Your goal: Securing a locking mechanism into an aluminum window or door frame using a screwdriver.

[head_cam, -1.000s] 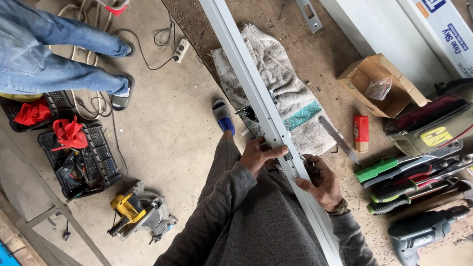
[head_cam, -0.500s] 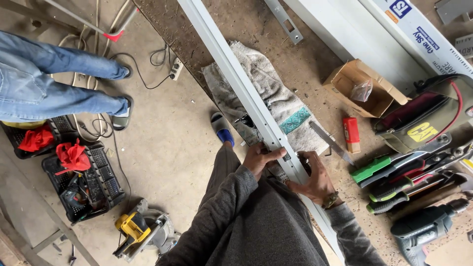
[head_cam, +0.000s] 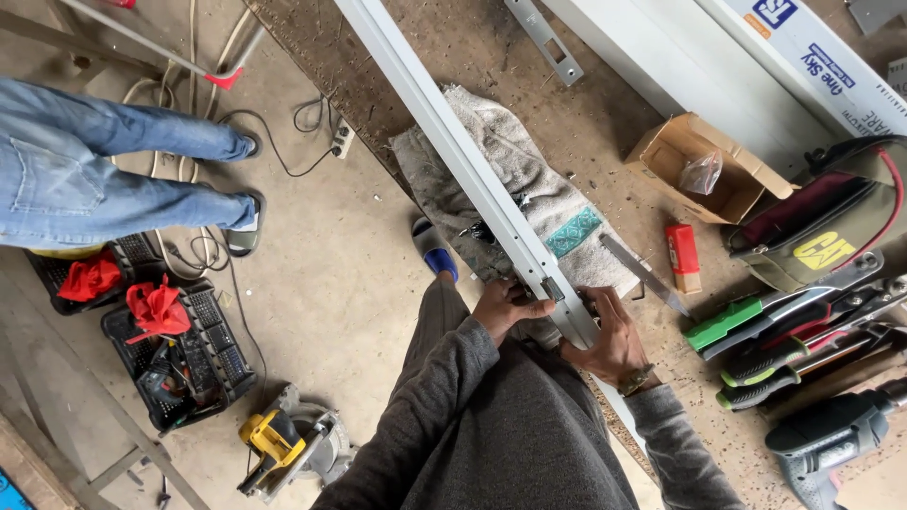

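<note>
While the long white bar [head_cam: 472, 189] lies slanted across the workbench [head_cam: 453, 47], both hands sit on it close to the person's body. Left hand [head_cam: 505, 307] is curled around the bar's near side, fingers closed on it, thumb pointing across. Right hand [head_cam: 609, 340] grips the other side, with a watch [head_cam: 635, 381] on its wrist. They squeeze from both sides — it looks like that keeps the bar from sliding. A small metal piece [head_cam: 551, 288] sits on the bar just by the fingers, but I cannot tell if a finger touches it.

Under the bar lies a grey towel [head_cam: 515, 170], maybe so the white paint does not get scratched. A metal ruler [head_cam: 642, 276] rests at the towel's edge, and a red box [head_cam: 682, 257] is just beside it. More to the right are pliers [head_cam: 746, 316] with green handles and a drill [head_cam: 831, 439], all near enough to grab.

Farther off sit an open cardboard box [head_cam: 699, 175] and a tool bag [head_cam: 831, 227]. Down on the floor — well apart from the bench — are a yellow saw [head_cam: 283, 449], a black crate [head_cam: 179, 354] with red rags, and another person's legs [head_cam: 104, 170] in blue jeans.
</note>
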